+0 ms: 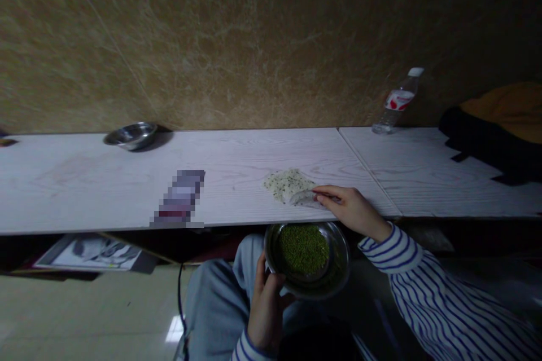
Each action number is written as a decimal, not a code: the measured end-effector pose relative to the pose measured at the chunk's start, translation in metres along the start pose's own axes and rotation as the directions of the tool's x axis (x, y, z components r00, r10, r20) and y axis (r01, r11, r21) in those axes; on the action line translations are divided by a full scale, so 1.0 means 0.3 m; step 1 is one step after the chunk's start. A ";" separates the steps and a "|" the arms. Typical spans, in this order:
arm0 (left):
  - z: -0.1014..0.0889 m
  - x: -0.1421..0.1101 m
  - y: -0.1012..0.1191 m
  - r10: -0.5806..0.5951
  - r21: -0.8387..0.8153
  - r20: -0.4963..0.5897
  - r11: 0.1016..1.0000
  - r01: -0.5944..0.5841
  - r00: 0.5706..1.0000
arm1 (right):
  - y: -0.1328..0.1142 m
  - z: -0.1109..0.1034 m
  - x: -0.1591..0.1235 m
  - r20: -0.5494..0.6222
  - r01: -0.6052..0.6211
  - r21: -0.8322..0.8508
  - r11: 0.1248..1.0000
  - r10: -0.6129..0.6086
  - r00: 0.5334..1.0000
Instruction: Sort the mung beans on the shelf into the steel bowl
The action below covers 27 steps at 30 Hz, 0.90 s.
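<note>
My left hand grips the rim of a steel bowl full of green beans, holding it just below the table's front edge, over my lap. My right hand rests on the white table, fingers closed on a small clear plastic piece that touches a pile of white grains mixed with green specks. The pile lies directly above the bowl, near the table edge.
An empty steel bowl sits at the back left by the marbled wall. A water bottle stands at the back right, beside a dark and orange bundle. A blurred flat object lies mid-table. Printed papers lie under the table.
</note>
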<state>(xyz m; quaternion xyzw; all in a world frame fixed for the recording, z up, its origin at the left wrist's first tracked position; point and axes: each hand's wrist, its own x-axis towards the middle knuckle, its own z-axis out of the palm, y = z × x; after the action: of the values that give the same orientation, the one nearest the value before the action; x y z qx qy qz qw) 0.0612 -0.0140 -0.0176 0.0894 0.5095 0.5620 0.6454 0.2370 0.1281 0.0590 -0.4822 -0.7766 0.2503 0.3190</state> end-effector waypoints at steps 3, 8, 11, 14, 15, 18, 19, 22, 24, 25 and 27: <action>-0.004 0.006 -0.003 -0.009 -0.004 0.001 1.000 0.009 1.000 | 0.018 -0.006 0.000 -0.039 -0.025 -0.030 0.999 0.023 0.999; 0.003 0.003 0.003 -0.005 0.010 -0.003 1.000 0.005 1.000 | 0.019 -0.004 -0.007 -0.026 -0.025 -0.052 0.998 0.024 0.999; 0.003 0.002 0.005 -0.007 0.013 -0.005 1.000 0.007 1.000 | 0.011 -0.006 -0.015 -0.018 -0.018 -0.053 0.998 0.017 1.000; -0.003 0.004 0.005 -0.016 0.014 0.006 1.000 0.016 1.000 | 0.013 -0.011 -0.025 -0.036 -0.037 -0.050 0.998 0.036 0.999; -0.004 0.004 0.005 -0.016 0.014 0.008 1.000 0.016 1.000 | 0.015 -0.013 -0.028 -0.044 -0.043 -0.049 0.998 0.041 0.998; -0.009 0.005 0.007 -0.012 0.018 0.004 1.000 0.012 1.000 | 0.018 -0.018 -0.039 -0.060 -0.041 -0.055 0.998 0.038 0.997; -0.011 0.004 0.008 -0.011 0.019 0.010 1.000 0.011 1.000 | 0.017 -0.019 -0.042 -0.063 -0.039 -0.058 0.998 0.035 0.997; -0.016 0.001 0.013 -0.017 0.013 0.046 1.000 0.017 0.999 | 0.016 -0.022 -0.050 -0.069 -0.038 -0.071 0.997 0.033 0.997; -0.019 -0.001 0.017 -0.018 0.011 0.064 1.000 0.017 0.998 | 0.019 -0.024 -0.052 -0.070 -0.037 -0.076 0.996 0.032 0.997; -0.020 -0.001 0.018 -0.016 0.011 0.068 1.000 0.016 0.998 | 0.022 -0.025 -0.053 -0.071 -0.036 -0.078 0.996 0.030 0.997; -0.020 -0.003 0.020 -0.013 0.013 0.073 1.000 0.012 0.997 | 0.029 -0.027 -0.054 -0.074 -0.036 -0.080 0.996 0.030 0.997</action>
<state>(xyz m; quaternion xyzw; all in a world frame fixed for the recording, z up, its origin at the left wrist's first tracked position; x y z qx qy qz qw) 0.0529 -0.0153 -0.0160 0.1106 0.4897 0.5510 0.6667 0.2536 0.1176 0.0542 -0.5163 -0.7659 0.2063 0.3229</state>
